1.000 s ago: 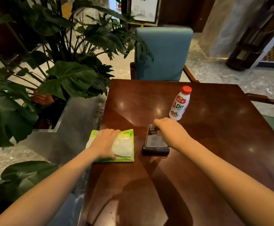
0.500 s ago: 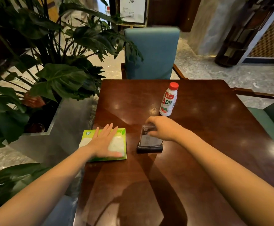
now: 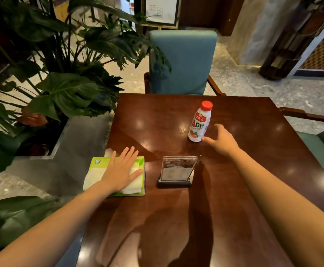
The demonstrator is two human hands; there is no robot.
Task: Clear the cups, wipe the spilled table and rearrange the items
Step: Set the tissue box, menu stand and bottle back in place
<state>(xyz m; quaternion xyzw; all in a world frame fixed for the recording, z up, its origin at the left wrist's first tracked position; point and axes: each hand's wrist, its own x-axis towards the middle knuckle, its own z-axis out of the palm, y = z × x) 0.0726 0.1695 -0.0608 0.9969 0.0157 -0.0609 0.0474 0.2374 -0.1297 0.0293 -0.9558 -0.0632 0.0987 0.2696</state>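
Note:
A green tissue pack (image 3: 99, 165) with a white tissue on top lies at the left edge of the dark wooden table (image 3: 244, 170). My left hand (image 3: 121, 171) rests flat on it, fingers spread. A clear acrylic sign holder on a black base (image 3: 176, 171) stands upright in the middle of the table. Behind it stands a white drink bottle with a red cap (image 3: 199, 122). My right hand (image 3: 221, 140) is open just right of the bottle's base, with its fingers curved toward the bottle and nothing in it.
A teal chair (image 3: 182, 62) stands at the far side of the table, and another green seat (image 3: 323, 151) is at the right. Large leafy plants (image 3: 60, 93) in a planter crowd the left side, close to the table's left edge.
My right hand has let go of the sign holder, which now stands upright, and has moved forward to the bottle. My left hand has flattened on the tissue pack.

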